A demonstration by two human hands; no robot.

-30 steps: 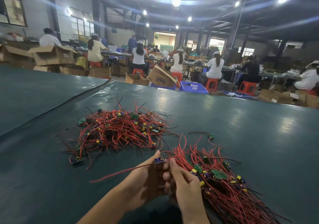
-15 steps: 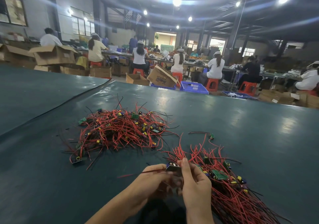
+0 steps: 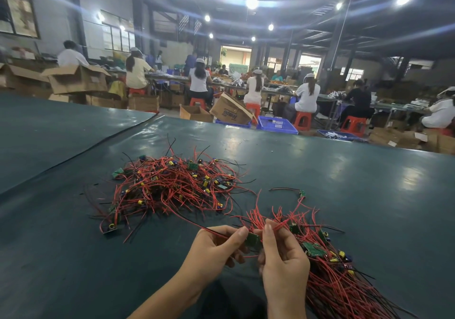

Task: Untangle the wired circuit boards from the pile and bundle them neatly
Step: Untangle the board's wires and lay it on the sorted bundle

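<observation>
Down near the front of the table (image 3: 369, 195), both hands meet on one small green board (image 3: 253, 239). The left hand (image 3: 214, 249) pinches the board's left end between thumb and forefinger, with the other fingers curled beneath. The right hand (image 3: 283, 262) grips the right end, thumb upright against it and fingers folded in toward the palm. The board is held up off the table, between the two hands. Its lead (image 3: 192, 222) — a thin red and black pair — runs from the left fingertips up and to the left, toward the pile (image 3: 177, 185); whether its far end is caught there cannot be told.

The pile lies further back and to the left, a loose flat tangle of red and black wires, green boards and yellow-capped parts. To the right of the hands lies the bundle (image 3: 339, 281), its boards gathered near the right hand and its wires streaming together toward the lower right corner. The right hand's knuckles are just beside it, perhaps touching. One stray board (image 3: 302, 193) with a curl of wire lies apart, behind the bundle.

Beyond the table, workers (image 3: 199, 82) sit on red stools (image 3: 302, 120) at long benches, with cardboard boxes (image 3: 76, 78) and a blue crate (image 3: 277, 124) on the floor.
</observation>
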